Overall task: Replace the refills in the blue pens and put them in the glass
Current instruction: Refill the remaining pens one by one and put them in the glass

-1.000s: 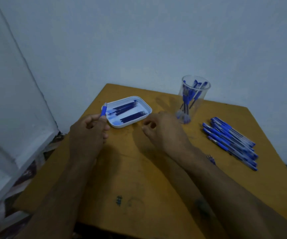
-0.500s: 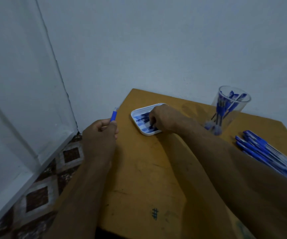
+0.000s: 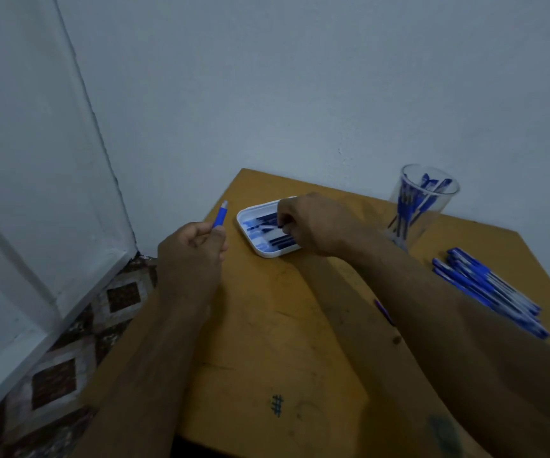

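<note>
Currently, per item:
pen in left hand: left hand point(image 3: 190, 256) curls its fingers round a blue pen point(image 3: 220, 219) at the table's left edge; only the upper end sticks out of the fist, long axis near upright, tip leaning far and slightly right. Rest of the barrel hidden in the hand.
right hand: right hand point(image 3: 313, 223) reaches over the white tray point(image 3: 250, 238) at the far left of the table point(image 3: 260, 342), fingertips curled down into the refills point(image 3: 272, 223). Looks like a pinch on one refill, but blur and the knuckles hide the contact, so can't confirm.
refills: dark blue sticks lying in the tray, long axes running left-right with a slight tilt; right ends covered by the hand. Count not readable.
glass: clear glass point(image 3: 422, 206) stands upright at the far right, near the wall, holding several blue pens that lean against its rim. Which ends are up is not clear.
pen pile: pile of blue pens point(image 3: 488, 289) lies flat at the right edge, axes running from far-left to near-right; motion-blurred.
small item: a purple-blue sliver point(image 3: 382, 310) lies beside the right forearm, mostly hidden, unidentifiable.
table marks: a "#" scribble point(image 3: 277, 404) near the front edge.
</note>
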